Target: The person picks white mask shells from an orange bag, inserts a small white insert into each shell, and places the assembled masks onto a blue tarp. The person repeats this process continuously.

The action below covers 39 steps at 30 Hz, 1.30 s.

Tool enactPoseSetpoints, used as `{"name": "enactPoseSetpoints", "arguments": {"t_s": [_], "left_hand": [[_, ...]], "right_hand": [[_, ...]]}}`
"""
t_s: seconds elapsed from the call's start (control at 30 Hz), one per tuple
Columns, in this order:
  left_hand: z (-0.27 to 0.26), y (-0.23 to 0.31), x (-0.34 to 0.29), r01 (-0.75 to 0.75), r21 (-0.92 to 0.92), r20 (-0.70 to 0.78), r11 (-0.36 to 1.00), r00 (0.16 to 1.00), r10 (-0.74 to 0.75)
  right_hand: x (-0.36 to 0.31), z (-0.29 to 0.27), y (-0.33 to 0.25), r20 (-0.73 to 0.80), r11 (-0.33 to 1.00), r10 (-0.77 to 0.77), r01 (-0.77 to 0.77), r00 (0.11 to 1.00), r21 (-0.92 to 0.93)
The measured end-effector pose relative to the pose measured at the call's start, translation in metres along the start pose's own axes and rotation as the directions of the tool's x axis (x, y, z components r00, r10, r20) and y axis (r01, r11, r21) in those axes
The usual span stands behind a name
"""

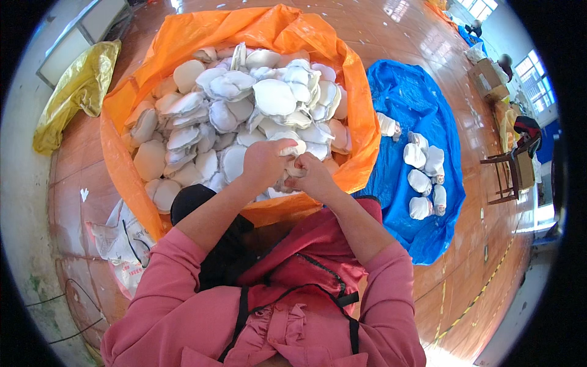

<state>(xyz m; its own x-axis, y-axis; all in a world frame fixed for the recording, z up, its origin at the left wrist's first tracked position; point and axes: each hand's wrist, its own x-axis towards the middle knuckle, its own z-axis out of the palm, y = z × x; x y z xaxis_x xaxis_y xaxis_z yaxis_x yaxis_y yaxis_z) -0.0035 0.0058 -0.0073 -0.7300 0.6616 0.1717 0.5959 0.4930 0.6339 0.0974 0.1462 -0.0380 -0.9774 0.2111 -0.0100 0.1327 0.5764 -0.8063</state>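
My left hand (264, 164) and my right hand (313, 178) are close together over the near side of an orange sheet (229, 24) full of white padded pieces (274, 98). Both have their fingers closed on a small bunched white pad (297, 148), partly hidden by the fingers. The loose pieces are flat, rounded and soft-looking, many lying in overlapping stacks. Some toward the left look cream-coloured. Exactly what kind of pads they are, I cannot tell.
Right of the pile, a blue sheet (406, 92) carries several rolled white bundles (419, 182). A yellow sheet (79, 92) lies by the left wall, and a white sack (125, 235) sits at the near left. A wooden chair (510, 168) and a cardboard box (487, 79) stand far right.
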Motion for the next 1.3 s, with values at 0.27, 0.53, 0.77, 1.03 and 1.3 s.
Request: {"name": "enactPoseSetpoints", "arguments": {"t_s": [0.27,0.53,0.77,1.03,1.3], "left_hand": [[0.002,-0.045,0.023,0.353,-0.698,0.216,0.623,0.933,-0.287],[-0.018,-0.056,0.029,0.502,-0.778,0.387,0.379,0.857,-0.34],[-0.022,-0.052,0.03,0.503,-0.793,0.409,0.344,0.858,-0.311],[-0.038,-0.042,0.023,0.601,-0.733,0.546,0.318,0.799,-0.251],[-0.032,-0.033,0.011,0.593,-0.762,0.569,0.261,0.805,-0.17]], "right_hand": [[0.001,0.0,-0.002,-0.084,0.932,-0.36,0.353,0.929,-0.085],[-0.013,-0.011,-0.015,-0.009,0.908,-0.42,0.419,0.908,-0.021],[-0.013,-0.004,-0.014,-0.153,0.947,-0.319,0.32,0.935,-0.018],[-0.017,-0.007,-0.005,-0.315,0.984,-0.176,0.174,0.933,-0.037],[-0.011,-0.01,0.004,-0.461,0.999,0.006,0.017,0.888,0.045]]}}
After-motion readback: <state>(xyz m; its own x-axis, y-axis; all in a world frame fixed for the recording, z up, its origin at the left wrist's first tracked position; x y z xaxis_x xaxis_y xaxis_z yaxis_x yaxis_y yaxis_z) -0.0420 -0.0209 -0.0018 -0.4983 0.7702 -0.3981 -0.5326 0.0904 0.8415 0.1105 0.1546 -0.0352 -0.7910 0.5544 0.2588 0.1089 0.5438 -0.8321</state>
